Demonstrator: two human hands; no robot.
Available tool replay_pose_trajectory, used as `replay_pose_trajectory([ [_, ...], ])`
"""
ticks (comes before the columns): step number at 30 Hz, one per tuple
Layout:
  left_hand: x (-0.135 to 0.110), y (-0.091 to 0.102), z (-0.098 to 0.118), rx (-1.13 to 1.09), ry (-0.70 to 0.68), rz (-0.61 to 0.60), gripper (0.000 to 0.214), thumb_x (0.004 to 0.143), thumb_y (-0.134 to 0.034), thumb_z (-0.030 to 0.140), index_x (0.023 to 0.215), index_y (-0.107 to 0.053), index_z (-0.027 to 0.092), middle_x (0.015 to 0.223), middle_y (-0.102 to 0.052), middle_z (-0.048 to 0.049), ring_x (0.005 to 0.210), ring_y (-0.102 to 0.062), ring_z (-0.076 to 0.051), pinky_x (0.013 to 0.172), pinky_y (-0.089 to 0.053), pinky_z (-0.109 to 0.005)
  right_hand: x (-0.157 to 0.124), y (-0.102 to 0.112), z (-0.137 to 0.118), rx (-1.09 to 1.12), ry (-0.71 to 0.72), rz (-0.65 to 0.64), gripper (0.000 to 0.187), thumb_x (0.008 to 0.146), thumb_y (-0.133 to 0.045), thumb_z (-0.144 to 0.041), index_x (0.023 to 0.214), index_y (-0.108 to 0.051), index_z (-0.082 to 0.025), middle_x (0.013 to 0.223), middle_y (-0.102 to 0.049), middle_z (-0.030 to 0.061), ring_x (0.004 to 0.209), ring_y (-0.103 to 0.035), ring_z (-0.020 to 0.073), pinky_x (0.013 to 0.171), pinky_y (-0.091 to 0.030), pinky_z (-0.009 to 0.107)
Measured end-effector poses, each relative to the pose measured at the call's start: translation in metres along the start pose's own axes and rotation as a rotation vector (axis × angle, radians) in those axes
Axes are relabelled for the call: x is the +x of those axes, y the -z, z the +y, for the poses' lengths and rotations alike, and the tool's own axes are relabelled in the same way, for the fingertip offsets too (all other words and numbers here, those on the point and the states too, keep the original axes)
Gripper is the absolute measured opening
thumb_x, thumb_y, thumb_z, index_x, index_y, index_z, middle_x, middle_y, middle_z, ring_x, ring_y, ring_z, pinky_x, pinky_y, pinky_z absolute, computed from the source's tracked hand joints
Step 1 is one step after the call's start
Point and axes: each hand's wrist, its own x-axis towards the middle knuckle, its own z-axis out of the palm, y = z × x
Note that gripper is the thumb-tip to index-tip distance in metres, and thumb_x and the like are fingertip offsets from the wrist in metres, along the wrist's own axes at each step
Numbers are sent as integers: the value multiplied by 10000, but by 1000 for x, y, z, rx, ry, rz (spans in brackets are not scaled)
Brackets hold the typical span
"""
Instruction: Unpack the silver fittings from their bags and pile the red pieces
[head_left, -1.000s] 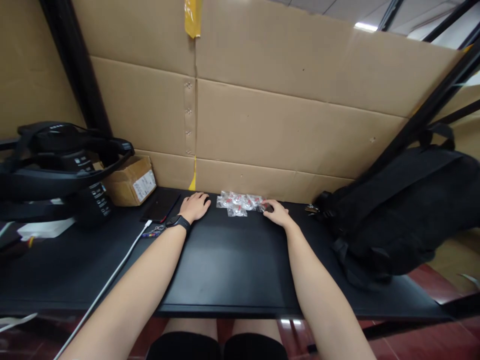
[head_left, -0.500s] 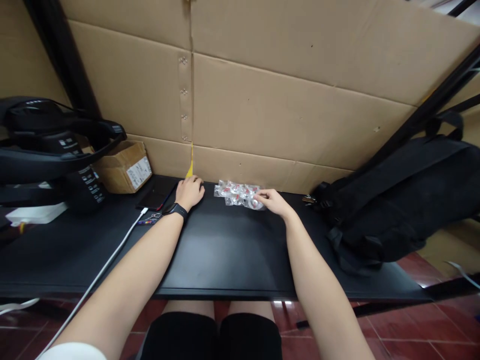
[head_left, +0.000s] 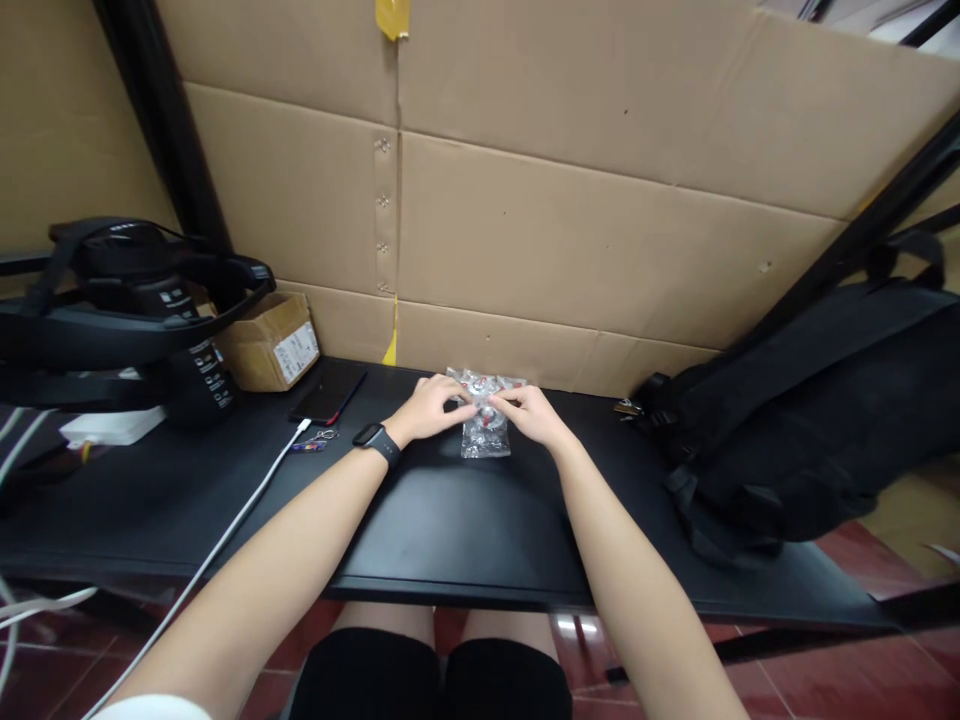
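My left hand (head_left: 433, 408), with a dark watch (head_left: 373, 434) on its wrist, is over the left side of a small clear plastic packet (head_left: 486, 442). Its thumb and curled fingers close on the packet's edge. From the other side, my right hand (head_left: 531, 412) pinches the same packet between thumb and fingers. Red marks and a shiny round item show through the plastic; what the item is I cannot make out. More clear packets (head_left: 484, 381) of the same look lie just behind, partly hidden by my fingers.
On the left are a phone (head_left: 328, 395), a white cable (head_left: 259, 490), a keyring (head_left: 315, 442), an open cardboard box (head_left: 271, 345) and a black headset with straps (head_left: 135, 330). A black backpack (head_left: 810, 410) stands right. A cardboard wall (head_left: 540, 240) closes the black table's (head_left: 457, 530) back.
My left hand has moved right from the table's back edge to the packets. One packet now lies nearer to me, between both hands. The view has shifted slightly.
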Motion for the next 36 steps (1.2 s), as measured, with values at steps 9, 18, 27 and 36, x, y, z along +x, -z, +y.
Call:
replay_pose_trajectory([
  [9,-3,-13,10,61,-40,-199,360,721,-771,452,1016,-741,249,1261,-643,-81,1292,-457,-357,1051,-323,-494,4,-3,16,232,-45,31,485,889,-578,-547,605,-622,-156,561,-511,-10,577,-419,128,591,-322,260],
  [18,0,-11,9,-218,-1,-132,326,827,-681,448,1084,-731,255,1218,-700,-53,1196,-582,-267,1051,-398,-393,7,-4,19,273,-20,131,455,898,-563,-562,701,-677,-168,620,-577,-2,596,-484,143,597,-362,258],
  [27,5,-11,6,-388,109,16,329,923,-554,439,889,-767,192,932,-769,-31,870,-678,-203,829,-482,-280,8,-9,12,361,-31,178,320,844,-674,-491,907,-717,-181,814,-711,36,729,-637,178,712,-489,291],
  [36,9,-15,-2,-503,183,147,325,892,-579,455,938,-753,184,939,-755,-52,862,-671,-207,787,-497,-283,7,-12,24,617,-161,270,625,680,-832,-367,1228,-570,-222,834,-730,25,773,-705,192,760,-560,329],
])
